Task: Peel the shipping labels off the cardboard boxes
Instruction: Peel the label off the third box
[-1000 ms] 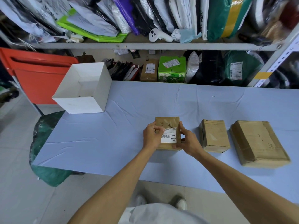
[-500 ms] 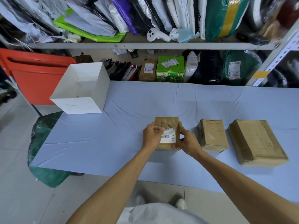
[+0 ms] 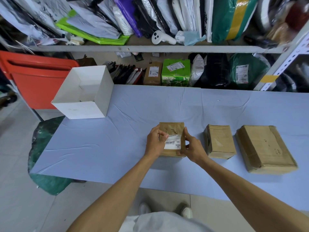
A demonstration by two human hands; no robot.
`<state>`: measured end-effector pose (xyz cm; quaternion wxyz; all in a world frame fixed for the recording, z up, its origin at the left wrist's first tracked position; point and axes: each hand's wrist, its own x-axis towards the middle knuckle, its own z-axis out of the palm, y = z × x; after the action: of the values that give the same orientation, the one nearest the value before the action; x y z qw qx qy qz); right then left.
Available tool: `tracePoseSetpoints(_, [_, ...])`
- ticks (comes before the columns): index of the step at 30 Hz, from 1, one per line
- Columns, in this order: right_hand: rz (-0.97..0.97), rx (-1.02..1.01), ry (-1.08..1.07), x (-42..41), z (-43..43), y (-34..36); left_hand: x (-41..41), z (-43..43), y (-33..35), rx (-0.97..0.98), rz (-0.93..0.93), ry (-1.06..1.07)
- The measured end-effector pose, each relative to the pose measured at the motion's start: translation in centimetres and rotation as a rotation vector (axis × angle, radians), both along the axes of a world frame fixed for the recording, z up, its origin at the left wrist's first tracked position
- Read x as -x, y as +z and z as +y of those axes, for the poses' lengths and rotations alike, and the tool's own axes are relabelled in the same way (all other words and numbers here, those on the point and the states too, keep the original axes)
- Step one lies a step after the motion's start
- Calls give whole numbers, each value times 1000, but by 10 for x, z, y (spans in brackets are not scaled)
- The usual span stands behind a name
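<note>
Three boxes are lying near the table's front edge; your right hand is gripping the leftmost box, your left hand pinching its one label; shelves behind.

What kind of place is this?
Probably a parcel storeroom or packing room: a shelf stuffed with mailer bags, labelled parcels below it, and taped cardboard boxes on the table.

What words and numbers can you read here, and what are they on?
"MX": white label on the box being held.
"MXRC": same label.
"03": same label.
Number under its barcode: too small to read.
Other labels on the shelf parcels: too small to read.
</note>
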<state>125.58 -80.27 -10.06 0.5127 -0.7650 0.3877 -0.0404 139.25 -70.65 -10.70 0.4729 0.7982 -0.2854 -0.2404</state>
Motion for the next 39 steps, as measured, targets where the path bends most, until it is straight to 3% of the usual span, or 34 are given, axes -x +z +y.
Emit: tracePoseSetpoints(39, [5, -11, -10, -2, -5, -6, 1, -5, -2, -38, -35, -55])
